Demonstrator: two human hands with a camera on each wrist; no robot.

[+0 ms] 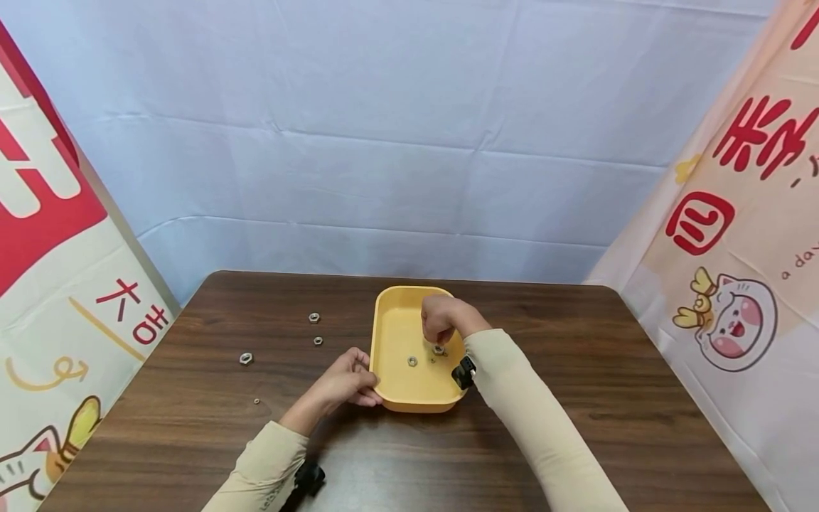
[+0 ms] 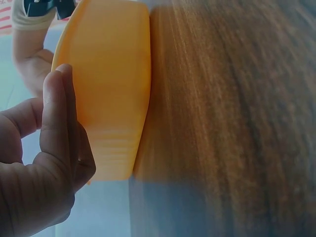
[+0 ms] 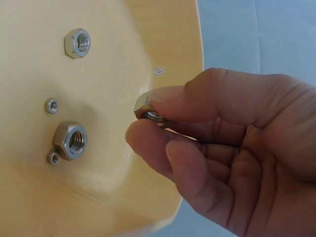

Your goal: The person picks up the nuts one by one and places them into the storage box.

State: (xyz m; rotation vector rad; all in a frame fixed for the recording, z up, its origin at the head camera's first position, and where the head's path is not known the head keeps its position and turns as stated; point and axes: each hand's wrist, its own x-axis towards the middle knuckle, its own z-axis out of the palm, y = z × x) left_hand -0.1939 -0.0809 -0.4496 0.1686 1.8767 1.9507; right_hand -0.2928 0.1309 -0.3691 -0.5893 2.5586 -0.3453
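A yellow tray (image 1: 398, 323) stands on the table with several metal hex nuts inside. Thumb and fingers of my left hand (image 1: 345, 380) grip its left wall near the front corner; the left wrist view shows the fingers against the outer side (image 2: 111, 74). Over the tray, my right hand (image 1: 446, 318) pinches a hex nut (image 3: 144, 104) between thumb and index finger. In the right wrist view, a large nut (image 3: 71, 140) touches a tiny nut (image 3: 53, 158) on the tray floor. Another tiny nut (image 3: 51, 105) and a medium nut (image 3: 77, 43) lie apart from them.
Left of the tray, several loose nuts lie on the dark wooden table (image 1: 544, 313): one at the back (image 1: 314, 318), a smaller one (image 1: 318, 341), one farther left (image 1: 246, 358) and a tiny one (image 1: 257, 401). A pale cloth (image 1: 384, 142) hangs behind the table.
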